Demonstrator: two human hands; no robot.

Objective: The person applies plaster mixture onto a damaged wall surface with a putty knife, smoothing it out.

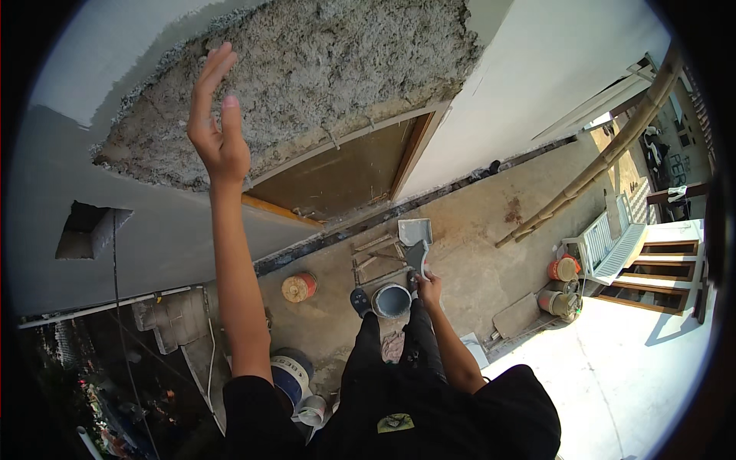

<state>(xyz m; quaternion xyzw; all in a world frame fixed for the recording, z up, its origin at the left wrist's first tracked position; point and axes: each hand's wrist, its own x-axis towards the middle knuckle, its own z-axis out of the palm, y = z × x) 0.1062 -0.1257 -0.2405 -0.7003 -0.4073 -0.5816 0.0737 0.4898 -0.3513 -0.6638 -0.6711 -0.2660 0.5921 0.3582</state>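
My left hand [218,142] is raised in front of the rough, bare patch of wall [330,77], its fingers stretched out and nothing in it. Whether it touches the wall I cannot tell. Lower down, my right hand [431,290] is closed round the pale handle of a trowel [416,253] with a grey blade. Below and left of that hand, a round bucket [392,300] with a grey inside stands between my feet. Just beyond the trowel lies a square, pale grey tray [415,231].
A wooden frame [376,259] lies near my feet. An orange-and-cream bucket [299,287] stands to the left, and several containers [293,379] sit nearer. Bamboo poles [606,157] lean on the right, near a white bench [609,238]. A drop [146,368] lies at lower left.
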